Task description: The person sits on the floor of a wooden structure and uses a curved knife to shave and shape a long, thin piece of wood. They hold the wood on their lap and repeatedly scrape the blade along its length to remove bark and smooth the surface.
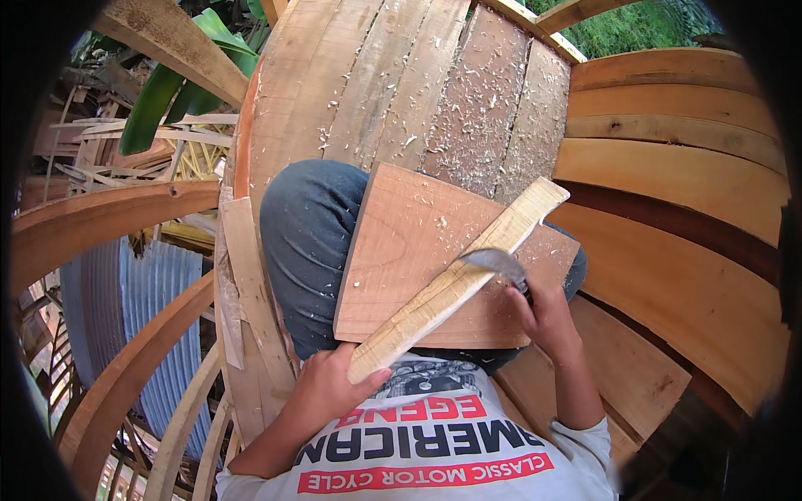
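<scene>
A long pale strip of wood (430,311) lies slantwise over a wide reddish board (397,238) resting across my lap. My left hand (332,386) is closed round the strip's near end, close to my shirt. In my right hand (545,317) is a knife with a curved grey blade (499,264). The blade lies across the strip's middle, touching its surface or just over it; I cannot tell which. My right fingers are wrapped round the handle and hide most of it. The strip's far end, notched on one side, reaches past the board's far right part.
Wood shavings are scattered over the plank floor (401,92) ahead. Curved wooden planks (668,167) rise on the right. At the left stand bent wooden ribs (125,217), with corrugated metal sheets (159,317) and scrap wood beyond. Loose boards (626,367) lie beside my right arm.
</scene>
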